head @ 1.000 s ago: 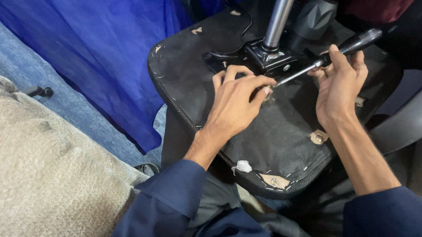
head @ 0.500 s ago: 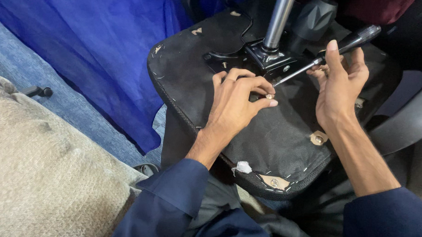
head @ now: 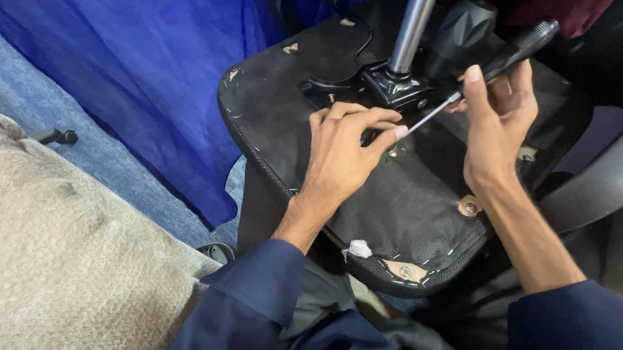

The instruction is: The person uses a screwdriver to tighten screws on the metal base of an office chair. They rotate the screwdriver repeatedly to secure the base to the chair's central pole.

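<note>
Black fabric, steel shaft: a screwdriver works the underside of an upturned office chair seat (head: 409, 213).

Right hand (head: 496, 130) clamped on the screwdriver (head: 490, 65); left hand (head: 342, 153) rests on the seat, fingers pinched at the tip near a screw (head: 393, 151) by the mounting plate (head: 398, 89). Angled so shallow, the tip could likely skip off and jab the steadying fingertips or tear the fabric.

I see the upturned chair seat (head: 396, 213) ahead, its metal column (head: 411, 28) rising behind my hands. My left hand (head: 345, 153) rests left of the screwdriver (head: 487, 65) (its tip beside my fingertip); the cushion (head: 73, 273) lies far left.
</note>
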